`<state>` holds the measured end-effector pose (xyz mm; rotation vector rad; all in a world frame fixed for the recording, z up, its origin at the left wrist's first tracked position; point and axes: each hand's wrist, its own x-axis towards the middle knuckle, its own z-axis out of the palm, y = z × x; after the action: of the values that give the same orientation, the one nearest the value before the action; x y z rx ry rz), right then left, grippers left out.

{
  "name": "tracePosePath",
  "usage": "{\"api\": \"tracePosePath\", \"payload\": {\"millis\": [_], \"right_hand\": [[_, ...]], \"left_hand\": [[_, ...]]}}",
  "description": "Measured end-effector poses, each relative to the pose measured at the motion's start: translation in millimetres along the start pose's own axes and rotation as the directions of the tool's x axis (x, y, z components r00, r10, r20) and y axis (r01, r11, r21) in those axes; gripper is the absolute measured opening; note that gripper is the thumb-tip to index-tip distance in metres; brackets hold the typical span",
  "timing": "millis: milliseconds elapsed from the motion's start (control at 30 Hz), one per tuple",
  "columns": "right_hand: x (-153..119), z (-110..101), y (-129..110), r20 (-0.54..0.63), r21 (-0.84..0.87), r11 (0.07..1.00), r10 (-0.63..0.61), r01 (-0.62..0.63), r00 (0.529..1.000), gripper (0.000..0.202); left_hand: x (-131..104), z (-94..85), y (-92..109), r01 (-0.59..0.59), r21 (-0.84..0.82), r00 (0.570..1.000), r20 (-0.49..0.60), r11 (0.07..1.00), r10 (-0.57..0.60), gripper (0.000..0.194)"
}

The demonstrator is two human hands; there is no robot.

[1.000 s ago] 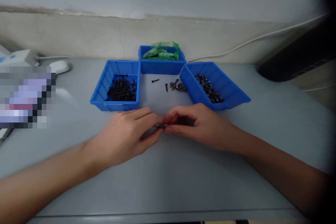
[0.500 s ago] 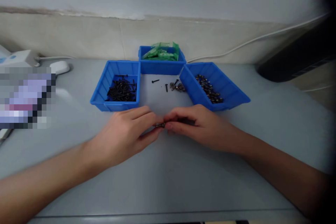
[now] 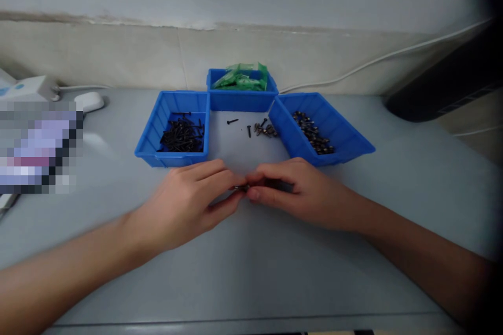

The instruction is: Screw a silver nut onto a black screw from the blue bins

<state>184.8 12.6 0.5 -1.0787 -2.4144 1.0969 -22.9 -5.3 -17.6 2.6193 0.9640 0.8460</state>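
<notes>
My left hand (image 3: 188,201) and my right hand (image 3: 306,188) meet just above the table, fingertips almost touching. Pinched between the left thumb and fingers is a small dark metal screw (image 3: 240,187). The right thumb and forefinger close round its other end; whether a separate small part sits there is hidden. Beyond the hands lie a few loose black screws (image 3: 249,131) and a little heap of shiny metal fasteners (image 3: 267,130). Black screws (image 3: 181,135) fill part of the left blue bin (image 3: 176,157), while metal fasteners (image 3: 312,133) lie in the right blue bin (image 3: 293,138).
A third blue bin (image 3: 243,101) at the back holds green plastic packets (image 3: 243,81). To the left are a blurred-out device (image 3: 39,146) and a white case (image 3: 89,101). A black cylindrical object (image 3: 440,73) stands at right, with a white cable (image 3: 346,77) along the wall.
Both hands stay in nearly the same place, still pinching the screw. The right fingertips have shifted very slightly; bins and loose screws look unmoved.
</notes>
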Motion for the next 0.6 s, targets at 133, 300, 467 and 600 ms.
{"api": "tracePosePath", "payload": {"millis": [133,300,467,600], "right_hand": [[-0.1,-0.2,-1.4,-0.005,0.002,1.000,-0.007,0.007,1.000,0.013],[-0.5,-0.7,0.2,-0.008,0.084,0.996,-0.033,0.033,0.999,0.016],[-0.8,0.6,4.7,0.011,0.123,0.992,-0.035,0.033,0.999,0.017],[0.0,0.8,7.2,0.026,0.127,0.991,-0.049,0.045,0.998,0.018]], "left_hand": [[0.7,0.0,0.4,0.006,0.002,1.000,0.001,1.000,-0.006,0.009],[0.1,-0.7,0.5,-0.029,-0.020,0.999,-0.020,0.999,0.029,0.013],[-1.8,0.0,-2.3,-0.082,0.008,0.996,-0.038,0.997,0.082,0.016],[-2.3,-0.4,-4.2,-0.095,0.001,0.995,-0.020,0.995,0.095,0.013]]}}
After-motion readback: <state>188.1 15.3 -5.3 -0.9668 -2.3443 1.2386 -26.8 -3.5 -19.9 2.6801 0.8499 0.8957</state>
